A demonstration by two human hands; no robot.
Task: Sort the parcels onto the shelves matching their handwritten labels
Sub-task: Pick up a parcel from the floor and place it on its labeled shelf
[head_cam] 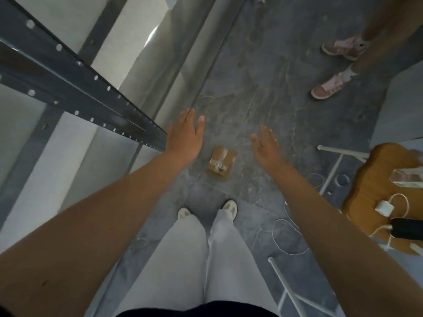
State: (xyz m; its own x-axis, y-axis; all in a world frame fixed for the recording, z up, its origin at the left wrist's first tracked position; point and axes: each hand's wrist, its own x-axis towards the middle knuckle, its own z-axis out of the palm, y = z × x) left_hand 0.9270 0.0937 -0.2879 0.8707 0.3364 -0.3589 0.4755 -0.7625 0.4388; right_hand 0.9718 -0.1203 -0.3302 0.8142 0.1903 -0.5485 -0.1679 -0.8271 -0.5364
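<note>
Nearest the camera, the wearer's own shoes [230, 208] stand on the grey floor [263, 99], with a loose white cable [288, 236] looped on the floor just to their right, beside a white tubular frame [290, 289]. The parcel [221, 163] lies on the floor directly ahead of the shoes, between the two outstretched hands and below them. It is a small brown cardboard box crossed with pale tape, and no handwritten label can be read from here. Judged light and stiff, with corners that could crush. The tape looks slick, so a hold on the bare cardboard of two opposite sides is advised. Left hand [186, 136]: fingers straight and slightly apart, holding nothing. Right hand [266, 147]: fingers likewise spread and empty. Neither hand touches the parcel. To the left, the dark perforated beam of the shelf [68, 72] ends close to the left wrist and could catch the arm on a lift. To the right, a mustard cushion [370, 186] carries a white charger [384, 208]. Farthest off, another person's pink shoes [327, 86] stand well apart from the parcel.
</note>
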